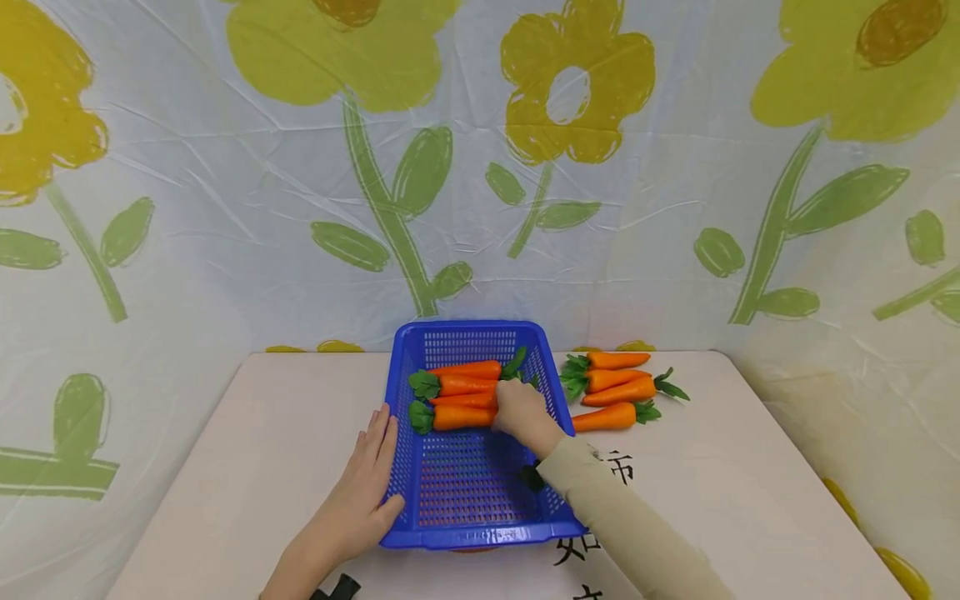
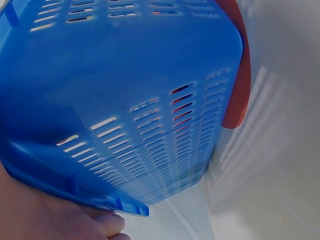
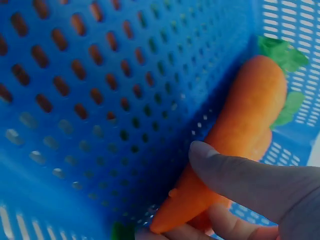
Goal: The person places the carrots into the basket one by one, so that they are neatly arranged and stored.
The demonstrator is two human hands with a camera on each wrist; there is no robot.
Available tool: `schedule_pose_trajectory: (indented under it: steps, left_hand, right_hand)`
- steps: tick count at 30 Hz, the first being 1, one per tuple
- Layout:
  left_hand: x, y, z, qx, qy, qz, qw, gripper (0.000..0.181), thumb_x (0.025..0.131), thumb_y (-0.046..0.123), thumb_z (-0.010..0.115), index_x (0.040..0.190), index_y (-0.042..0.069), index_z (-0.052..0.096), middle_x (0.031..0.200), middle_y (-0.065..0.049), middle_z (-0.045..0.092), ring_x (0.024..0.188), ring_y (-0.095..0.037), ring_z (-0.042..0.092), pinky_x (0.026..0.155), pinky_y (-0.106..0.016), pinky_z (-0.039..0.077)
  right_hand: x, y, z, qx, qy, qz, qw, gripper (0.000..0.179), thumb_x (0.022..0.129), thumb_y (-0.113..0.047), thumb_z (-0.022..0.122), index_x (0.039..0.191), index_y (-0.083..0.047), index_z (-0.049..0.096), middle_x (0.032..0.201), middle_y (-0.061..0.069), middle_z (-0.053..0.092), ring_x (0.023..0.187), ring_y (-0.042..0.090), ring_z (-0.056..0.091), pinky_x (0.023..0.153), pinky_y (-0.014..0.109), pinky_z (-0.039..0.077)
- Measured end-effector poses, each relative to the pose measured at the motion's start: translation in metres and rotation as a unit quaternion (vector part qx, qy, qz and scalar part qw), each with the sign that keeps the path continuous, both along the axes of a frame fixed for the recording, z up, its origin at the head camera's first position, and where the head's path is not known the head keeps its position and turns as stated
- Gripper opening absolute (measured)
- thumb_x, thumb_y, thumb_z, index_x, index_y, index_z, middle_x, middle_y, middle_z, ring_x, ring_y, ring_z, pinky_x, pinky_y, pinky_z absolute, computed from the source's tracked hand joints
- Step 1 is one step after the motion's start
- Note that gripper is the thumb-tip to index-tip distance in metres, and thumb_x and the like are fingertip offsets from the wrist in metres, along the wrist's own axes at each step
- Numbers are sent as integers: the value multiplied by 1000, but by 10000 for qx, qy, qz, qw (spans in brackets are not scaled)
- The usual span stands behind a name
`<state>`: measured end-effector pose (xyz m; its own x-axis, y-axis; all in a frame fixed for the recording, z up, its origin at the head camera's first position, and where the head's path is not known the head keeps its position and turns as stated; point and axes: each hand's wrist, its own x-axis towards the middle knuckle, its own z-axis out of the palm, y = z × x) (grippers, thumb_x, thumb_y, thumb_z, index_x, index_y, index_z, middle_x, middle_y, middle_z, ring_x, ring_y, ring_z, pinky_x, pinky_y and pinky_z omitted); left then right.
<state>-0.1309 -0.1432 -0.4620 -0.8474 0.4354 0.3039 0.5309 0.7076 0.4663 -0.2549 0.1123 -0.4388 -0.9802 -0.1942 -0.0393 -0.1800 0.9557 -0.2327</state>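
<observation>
A blue plastic basket point(image 1: 480, 533) with perforated walls stands on the table, with several orange carrots point(image 1: 461, 385) lying side by side in its far half. My right hand point(image 1: 525, 412) reaches in and holds the nearest carrot point(image 3: 245, 110) by its narrower part, thumb on top and fingers beneath. That carrot's green leafy top point(image 3: 282, 55) points to the left side in the head view. Along the basket's left rim lies my left hand point(image 1: 363, 483), its fingers straight against the edge; in the left wrist view its fingertips point(image 2: 110, 224) show at the rim.
Several more carrots point(image 1: 615, 417) with green tops lie on the table right of the basket. A reddish-brown flat thing point(image 2: 239, 95) sticks out from under the basket. Black characters point(image 1: 576, 548) mark the pale tabletop point(image 1: 285, 433). A flower-printed curtain point(image 1: 480, 275) hangs behind.
</observation>
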Motion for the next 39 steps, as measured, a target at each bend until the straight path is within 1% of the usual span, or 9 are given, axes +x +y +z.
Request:
schedule_pose_trajectory:
  steps: [5,12,18,22,28,32,34,36,39]
  left_hand:
    - [0,0,0,8,24,36,10000,93,79,7,60,155,-9,9,163,-24,0,151,-33,-4,118,-29,-12]
    - [-1,-1,-2,-40,-94,47,9999,93,80,8,59,156,-7,7,164,-21,-2,151,-33,-5,118,-29,-13]
    - [-1,-1,-3,-19,-97,39,9999,93,80,9,60,156,-6,8,164,-21,-2,151,-32,-5,119,-32,-11]
    - [-1,-1,-4,-23,-43,32,10000,93,81,9,59,156,-7,8,164,-22,-2,151,-33,-3,120,-34,-8]
    - [0,-1,-3,-9,-16,19,10000,93,80,8,60,156,-7,8,164,-22,-1,151,-35,-1,120,-34,-9]
    - [0,-1,-3,-12,-63,20,10000,93,81,8,59,156,-6,7,164,-21,-2,151,-33,-3,119,-33,-10]
    - [0,-1,-3,-6,-85,16,10000,93,81,8,59,156,-6,7,164,-21,-2,152,-32,-4,119,-33,-10]
    - [0,-1,-3,3,-101,7,9999,93,81,9,59,156,-6,7,164,-21,-2,152,-30,-5,119,-32,-10]
    - [0,-1,-3,-2,-98,-1,10000,92,81,9,59,156,-7,7,164,-21,-2,152,-30,-6,119,-31,-11]
  right_hand:
    - [-1,-4,-7,340,40,-42,9994,28,63,-17,90,78,-8,67,81,12,67,72,33,64,57,46,55]
    - [3,-7,-8,344,152,116,9992,29,60,-11,89,75,-7,64,77,13,63,67,32,62,51,43,53]
    - [2,-7,-8,496,199,69,9985,31,59,-15,91,76,-10,66,83,14,67,74,35,66,56,47,56]
    - [-1,-4,-4,515,119,2,9986,27,63,-17,88,76,-10,65,83,12,67,75,34,66,58,47,55]
    - [-2,1,9,145,-147,-156,9997,27,69,-21,83,82,-6,64,81,11,64,75,34,64,58,47,54]
    - [-2,5,22,-287,-271,-274,9988,31,72,-24,86,67,-10,59,68,4,56,66,26,59,53,38,48]
    - [0,8,30,-624,-296,-288,9972,36,74,-23,85,60,-13,53,59,0,47,57,19,49,48,31,40]
    - [2,12,36,-936,-277,-298,9948,36,75,-22,84,58,-14,53,57,-2,45,54,17,43,48,29,35]
    - [4,18,42,-1346,-185,-205,9905,33,76,-21,84,61,-12,57,56,-2,47,52,14,42,47,27,34]
